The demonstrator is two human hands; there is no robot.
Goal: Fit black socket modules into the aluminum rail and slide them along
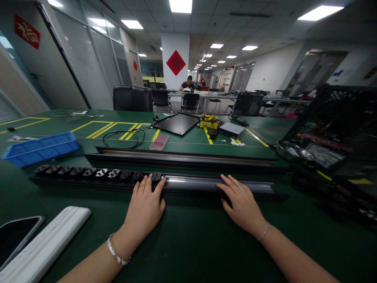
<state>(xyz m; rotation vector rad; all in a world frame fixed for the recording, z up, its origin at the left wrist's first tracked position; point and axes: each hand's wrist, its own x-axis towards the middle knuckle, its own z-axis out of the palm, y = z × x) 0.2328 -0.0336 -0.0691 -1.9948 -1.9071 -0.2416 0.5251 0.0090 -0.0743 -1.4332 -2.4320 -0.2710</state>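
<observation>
A long black channel lies across the green table in front of me. Black socket modules, several in a row, sit in its left half; the right half shows bare shiny metal. My left hand rests with fingers spread over the channel, its fingertips at the rightmost socket module and partly covering the near wall. Farther right, my right hand lies open, fingers stretched onto the bare stretch of the channel. Behind it runs a second black channel, roughly parallel, with neither hand on it.
A blue bin stands at left. Nearer are a white bar and a phone. Behind lie a black panel, a cable, a yellow box and a grey box. A metal bowl stands at right.
</observation>
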